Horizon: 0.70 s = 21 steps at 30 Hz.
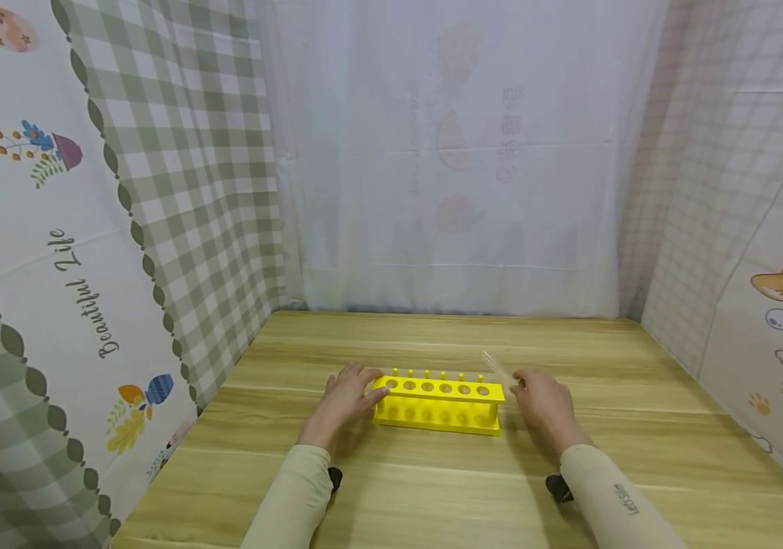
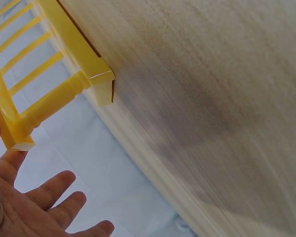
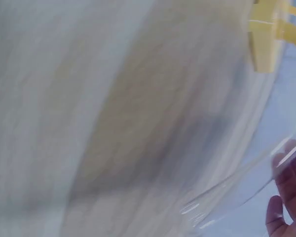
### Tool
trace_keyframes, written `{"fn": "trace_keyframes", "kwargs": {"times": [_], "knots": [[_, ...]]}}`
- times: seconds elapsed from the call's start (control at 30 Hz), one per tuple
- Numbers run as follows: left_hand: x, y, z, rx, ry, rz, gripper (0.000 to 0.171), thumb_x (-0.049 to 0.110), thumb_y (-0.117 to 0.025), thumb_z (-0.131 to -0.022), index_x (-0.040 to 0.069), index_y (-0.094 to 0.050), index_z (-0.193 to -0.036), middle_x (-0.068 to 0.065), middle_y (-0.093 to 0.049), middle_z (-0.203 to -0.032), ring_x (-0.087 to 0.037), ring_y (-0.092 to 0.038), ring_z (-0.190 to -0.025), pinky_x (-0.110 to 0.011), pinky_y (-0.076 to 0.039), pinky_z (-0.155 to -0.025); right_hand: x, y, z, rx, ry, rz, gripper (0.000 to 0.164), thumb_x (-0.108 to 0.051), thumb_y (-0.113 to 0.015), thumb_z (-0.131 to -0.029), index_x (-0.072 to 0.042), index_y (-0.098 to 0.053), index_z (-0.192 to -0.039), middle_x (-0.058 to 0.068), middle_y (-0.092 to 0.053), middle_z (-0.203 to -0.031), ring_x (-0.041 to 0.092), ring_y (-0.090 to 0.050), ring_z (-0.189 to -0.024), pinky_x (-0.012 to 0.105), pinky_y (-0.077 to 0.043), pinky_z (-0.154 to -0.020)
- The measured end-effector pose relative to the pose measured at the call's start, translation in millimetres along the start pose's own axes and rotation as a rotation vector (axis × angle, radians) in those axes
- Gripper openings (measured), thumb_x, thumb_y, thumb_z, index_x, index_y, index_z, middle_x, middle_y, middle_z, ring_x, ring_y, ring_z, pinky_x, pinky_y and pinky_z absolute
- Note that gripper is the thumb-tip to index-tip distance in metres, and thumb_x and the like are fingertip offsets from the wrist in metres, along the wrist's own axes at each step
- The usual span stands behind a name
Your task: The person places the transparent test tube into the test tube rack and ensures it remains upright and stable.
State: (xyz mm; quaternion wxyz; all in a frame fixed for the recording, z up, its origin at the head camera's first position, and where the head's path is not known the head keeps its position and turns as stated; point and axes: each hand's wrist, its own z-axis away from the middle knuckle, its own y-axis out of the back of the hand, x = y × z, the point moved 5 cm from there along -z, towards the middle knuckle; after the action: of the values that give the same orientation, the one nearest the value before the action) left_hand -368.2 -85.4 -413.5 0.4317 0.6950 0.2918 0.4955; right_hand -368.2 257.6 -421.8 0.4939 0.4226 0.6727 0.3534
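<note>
A yellow test tube rack (image 1: 439, 390) stands on the table, its top plate holding a row of round holes and a row of pegs behind them. My left hand (image 1: 346, 400) pinches the left end of the top plate between thumb and index finger; the left wrist view shows the other fingers (image 2: 64, 210) spread apart from the rack (image 2: 56, 101). Just beyond the right end, my right hand (image 1: 543, 402) holds a clear test tube (image 1: 496, 367), tilted with its far end up and to the left. The right wrist view has this tube (image 3: 237, 177) between the fingertips.
The wood-grain table (image 1: 432, 488) reaches back to a white curtain (image 1: 460, 191). A green-checked cloth (image 1: 192, 137) hangs on the left and a patterned cloth (image 1: 727, 229) on the right.
</note>
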Motion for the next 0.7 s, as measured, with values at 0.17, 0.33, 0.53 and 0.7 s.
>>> {"fn": "trace_keyframes", "kwargs": {"times": [0.17,0.33,0.53,0.7], "knots": [[-0.2,0.0,-0.2,-0.005,0.004,0.008,0.048,0.042,-0.057,-0.1,0.016,-0.055,-0.141,-0.017,-0.042,-0.149,-0.042,-0.024,-0.145,-0.068,-0.015,-0.112,-8,15,-2,0.115,-0.016,-0.157,0.037,-0.018,-0.058,-0.1,0.006,-0.061,-0.128,0.021,-0.067,-0.111,0.036,-0.065,-0.095,0.052,-0.051,-0.077],[0.7,-0.1,0.1,-0.015,0.012,0.02,0.049,0.042,-0.056,-0.101,0.016,-0.054,-0.142,-0.017,-0.041,-0.15,-0.042,-0.022,-0.145,-0.067,-0.014,-0.113,-12,28,-3,0.179,-0.048,-0.314,0.04,-0.021,-0.056,-0.102,0.004,-0.059,-0.132,0.021,-0.065,-0.117,0.037,-0.064,-0.103,0.051,-0.05,-0.083],[1.5,0.6,1.4,-0.017,0.018,0.025,0.049,0.042,-0.056,-0.101,0.017,-0.054,-0.142,-0.016,-0.041,-0.151,-0.041,-0.022,-0.146,-0.067,-0.014,-0.113,-17,37,-3,0.26,-0.059,-0.42,0.04,-0.022,-0.057,-0.103,0.004,-0.058,-0.133,0.022,-0.065,-0.119,0.037,-0.062,-0.106,0.05,-0.049,-0.087],[-0.8,-0.1,0.6,-0.02,0.031,0.026,0.048,0.043,-0.056,-0.101,0.018,-0.055,-0.142,-0.017,-0.04,-0.152,-0.041,-0.021,-0.146,-0.066,-0.013,-0.114,-22,45,-5,0.335,-0.083,-0.492,0.038,-0.022,-0.059,-0.101,0.002,-0.061,-0.13,0.019,-0.067,-0.117,0.032,-0.062,-0.102,0.03,-0.048,-0.083]]}}
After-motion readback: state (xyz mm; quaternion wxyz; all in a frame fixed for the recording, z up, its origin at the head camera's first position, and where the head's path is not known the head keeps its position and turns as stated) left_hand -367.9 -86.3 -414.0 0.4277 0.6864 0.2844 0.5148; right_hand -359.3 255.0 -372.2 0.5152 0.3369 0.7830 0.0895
